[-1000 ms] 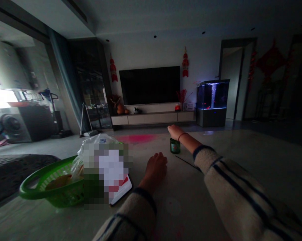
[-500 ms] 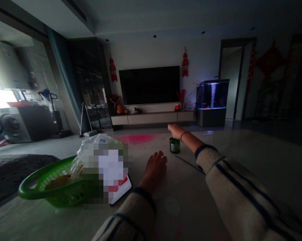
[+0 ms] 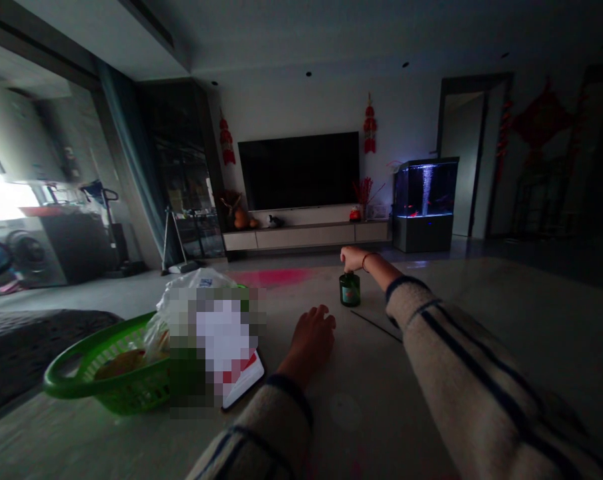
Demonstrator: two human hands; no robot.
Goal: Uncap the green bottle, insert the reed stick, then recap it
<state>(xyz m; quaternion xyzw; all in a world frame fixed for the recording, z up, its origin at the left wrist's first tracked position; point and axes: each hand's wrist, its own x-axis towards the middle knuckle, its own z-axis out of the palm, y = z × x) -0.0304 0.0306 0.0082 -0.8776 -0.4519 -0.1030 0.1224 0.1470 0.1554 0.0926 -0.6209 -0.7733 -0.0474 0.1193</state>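
My right hand point(image 3: 352, 259) reaches far out over a small dark green jar point(image 3: 349, 289) that stands on the table point(image 3: 481, 313). Its fingers are curled down onto the jar's top. My left hand point(image 3: 312, 337) rests on the table nearer to me, fingers loosely curled and spread, holding nothing. A thin dark stick point(image 3: 375, 326) lies on the table just right of the jar. Both arms wear a cream sweater with dark stripes.
A green plastic basket point(image 3: 101, 381) with a bag in it sits at the left, beside a blurred-out item and a red-and-white flat object point(image 3: 244, 381). Beyond the table are a TV point(image 3: 298, 169), a low cabinet and a lit aquarium point(image 3: 424, 190). The room is dim.
My right hand has turned and lowered from stretched out beyond the jar to curled down on its top. The left hand has barely moved.
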